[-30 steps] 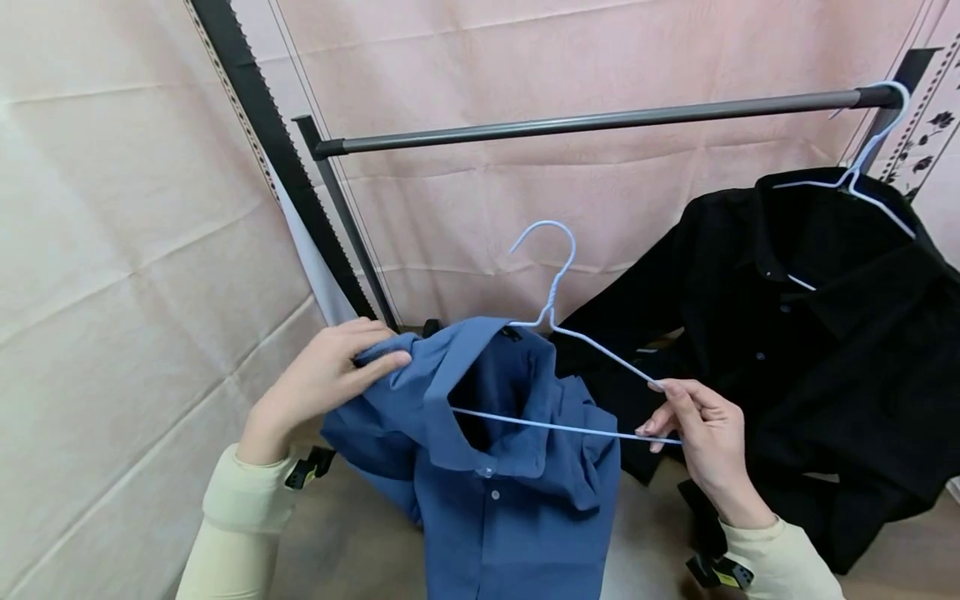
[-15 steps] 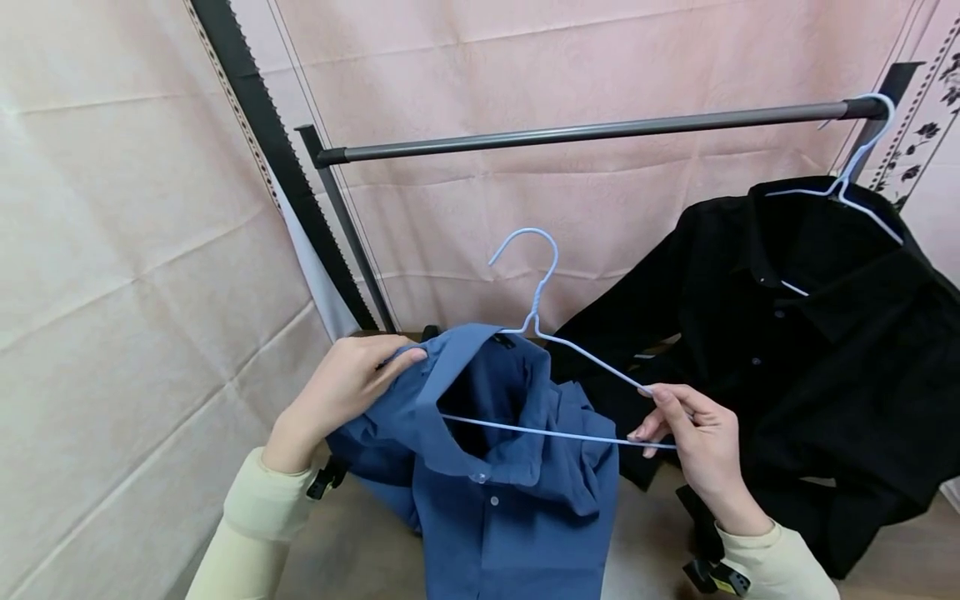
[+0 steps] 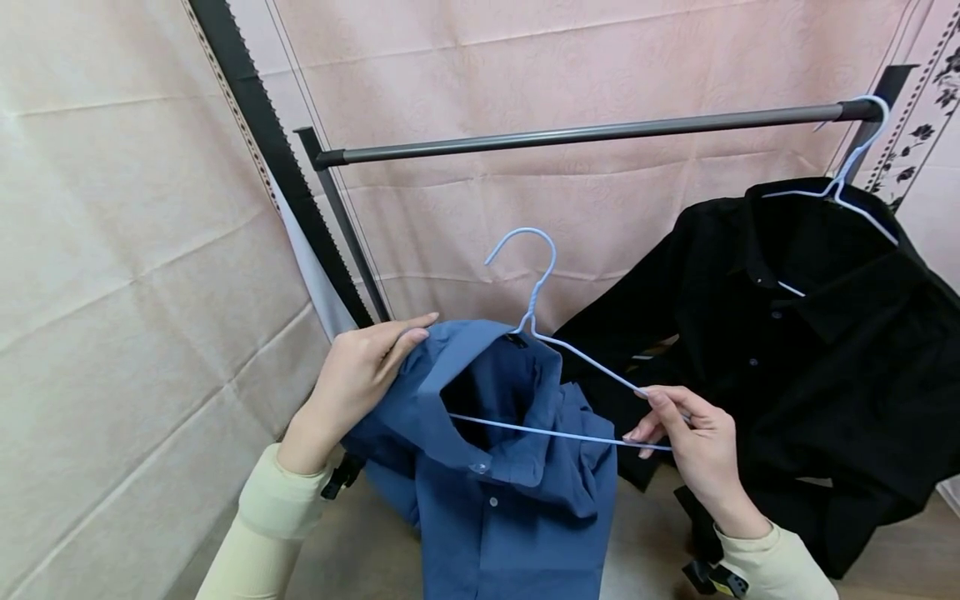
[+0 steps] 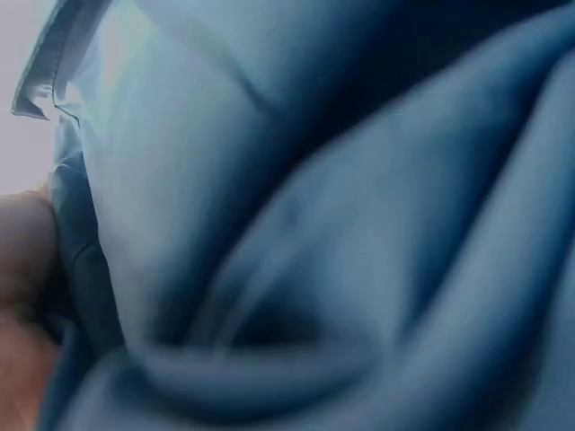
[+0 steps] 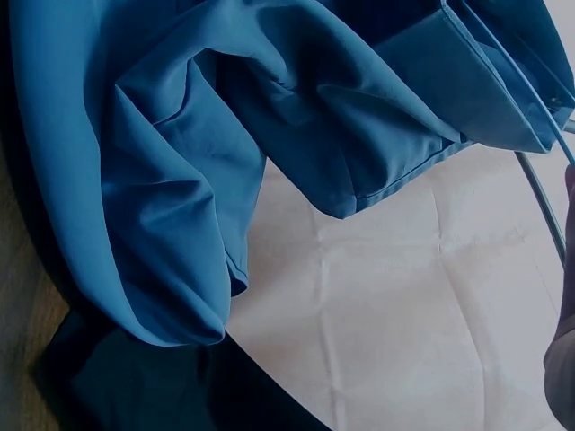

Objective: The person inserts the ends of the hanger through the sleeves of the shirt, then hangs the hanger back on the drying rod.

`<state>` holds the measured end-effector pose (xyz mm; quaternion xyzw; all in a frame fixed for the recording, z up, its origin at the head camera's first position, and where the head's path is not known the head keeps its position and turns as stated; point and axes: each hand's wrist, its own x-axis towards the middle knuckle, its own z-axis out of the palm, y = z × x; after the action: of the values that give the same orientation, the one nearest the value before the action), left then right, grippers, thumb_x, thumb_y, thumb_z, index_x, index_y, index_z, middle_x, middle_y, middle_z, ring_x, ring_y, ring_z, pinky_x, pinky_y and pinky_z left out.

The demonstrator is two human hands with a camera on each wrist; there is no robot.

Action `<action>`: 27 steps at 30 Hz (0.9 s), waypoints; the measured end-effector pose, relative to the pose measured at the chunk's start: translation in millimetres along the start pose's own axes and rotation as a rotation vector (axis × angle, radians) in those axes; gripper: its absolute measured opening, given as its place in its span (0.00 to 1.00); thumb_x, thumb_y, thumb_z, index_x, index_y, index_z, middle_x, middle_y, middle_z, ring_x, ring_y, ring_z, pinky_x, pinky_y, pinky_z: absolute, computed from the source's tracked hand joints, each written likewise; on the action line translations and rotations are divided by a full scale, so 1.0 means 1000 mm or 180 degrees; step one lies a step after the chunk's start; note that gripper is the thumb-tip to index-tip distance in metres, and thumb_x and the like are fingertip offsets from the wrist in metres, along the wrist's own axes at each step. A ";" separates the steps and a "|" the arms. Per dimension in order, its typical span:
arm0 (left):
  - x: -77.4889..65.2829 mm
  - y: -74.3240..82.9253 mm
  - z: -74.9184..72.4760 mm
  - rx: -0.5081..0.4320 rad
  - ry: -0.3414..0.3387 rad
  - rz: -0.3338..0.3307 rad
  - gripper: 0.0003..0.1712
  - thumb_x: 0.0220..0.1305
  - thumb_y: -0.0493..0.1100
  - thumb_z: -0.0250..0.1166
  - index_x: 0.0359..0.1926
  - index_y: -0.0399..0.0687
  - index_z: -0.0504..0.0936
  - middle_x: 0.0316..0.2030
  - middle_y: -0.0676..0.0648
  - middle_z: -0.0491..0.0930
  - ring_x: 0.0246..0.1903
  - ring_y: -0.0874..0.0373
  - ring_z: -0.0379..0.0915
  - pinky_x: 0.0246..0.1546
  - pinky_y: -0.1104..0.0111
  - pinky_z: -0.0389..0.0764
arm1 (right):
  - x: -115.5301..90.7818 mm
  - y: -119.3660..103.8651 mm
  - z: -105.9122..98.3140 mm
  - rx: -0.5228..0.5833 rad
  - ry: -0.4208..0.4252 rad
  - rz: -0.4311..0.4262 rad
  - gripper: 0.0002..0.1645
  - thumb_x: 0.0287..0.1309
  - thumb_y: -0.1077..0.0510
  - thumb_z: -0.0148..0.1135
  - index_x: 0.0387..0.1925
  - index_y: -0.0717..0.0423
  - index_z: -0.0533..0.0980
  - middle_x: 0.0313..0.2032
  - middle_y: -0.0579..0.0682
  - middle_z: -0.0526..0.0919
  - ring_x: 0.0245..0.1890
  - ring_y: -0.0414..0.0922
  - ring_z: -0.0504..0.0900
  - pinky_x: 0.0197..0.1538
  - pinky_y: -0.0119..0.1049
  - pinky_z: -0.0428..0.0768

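Observation:
A blue button-up shirt (image 3: 450,517) hangs with its collar toward me, and a light-blue wire hanger (image 3: 534,300) runs through its neck opening. The left part of the hanger is inside the shirt; its hook and right end stick out. My left hand (image 3: 360,375) holds the shirt at its left shoulder, thumb in front and index finger along the top, the other fingers hidden. With my right hand (image 3: 697,442) I pinch the hanger's right end, to the right of the shirt. Blue folds of the shirt (image 4: 359,233) fill the left wrist view, and its sleeve (image 5: 171,233) droops in the right wrist view.
A dark metal rail (image 3: 585,133) crosses behind the hanger. At its right end a black shirt (image 3: 840,350) hangs on another light-blue hanger (image 3: 862,154), its sleeve reaching behind the blue shirt. Pale cloth (image 3: 135,292) covers the left side and the back.
My left hand has slid right along the shirt's shoulder toward the collar, its index finger now straighter. The hanger and my right hand have shifted slightly left and down in view.

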<state>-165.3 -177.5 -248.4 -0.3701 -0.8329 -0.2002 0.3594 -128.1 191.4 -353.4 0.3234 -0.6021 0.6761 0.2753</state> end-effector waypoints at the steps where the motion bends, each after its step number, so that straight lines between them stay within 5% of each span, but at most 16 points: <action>1: 0.001 0.001 0.001 -0.0015 -0.0011 -0.0019 0.17 0.68 0.47 0.56 0.54 0.53 0.80 0.46 0.53 0.81 0.43 0.59 0.78 0.42 0.64 0.76 | 0.000 -0.001 0.001 -0.0016 -0.0008 -0.0001 0.15 0.60 0.81 0.43 0.41 0.75 0.75 0.17 0.56 0.78 0.17 0.45 0.81 0.17 0.32 0.75; 7: 0.008 0.009 0.007 -0.0244 -0.0194 -0.0148 0.17 0.69 0.47 0.54 0.55 0.54 0.79 0.42 0.51 0.83 0.40 0.62 0.78 0.40 0.65 0.77 | -0.001 -0.003 0.004 -0.0125 -0.0048 -0.0007 0.14 0.59 0.81 0.45 0.41 0.74 0.75 0.17 0.55 0.79 0.18 0.44 0.81 0.19 0.31 0.76; 12: 0.012 0.014 0.012 -0.0442 -0.0268 -0.0248 0.17 0.69 0.47 0.53 0.56 0.56 0.79 0.49 0.53 0.79 0.45 0.64 0.76 0.42 0.67 0.76 | -0.002 -0.005 0.006 -0.0222 -0.0027 0.0026 0.14 0.59 0.80 0.45 0.41 0.74 0.76 0.18 0.55 0.79 0.17 0.44 0.81 0.18 0.31 0.76; 27: 0.020 0.023 0.022 -0.0677 -0.0318 -0.0250 0.16 0.70 0.47 0.52 0.54 0.58 0.79 0.46 0.56 0.80 0.43 0.69 0.76 0.42 0.71 0.75 | -0.005 -0.005 0.010 -0.0588 -0.0022 0.0002 0.14 0.59 0.80 0.46 0.40 0.72 0.76 0.18 0.54 0.79 0.15 0.43 0.79 0.18 0.30 0.75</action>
<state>-167.0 -139.7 -246.9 -0.3827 -0.8377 -0.2827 0.2681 -119.8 181.9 -353.2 0.2988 -0.6629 0.6166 0.3017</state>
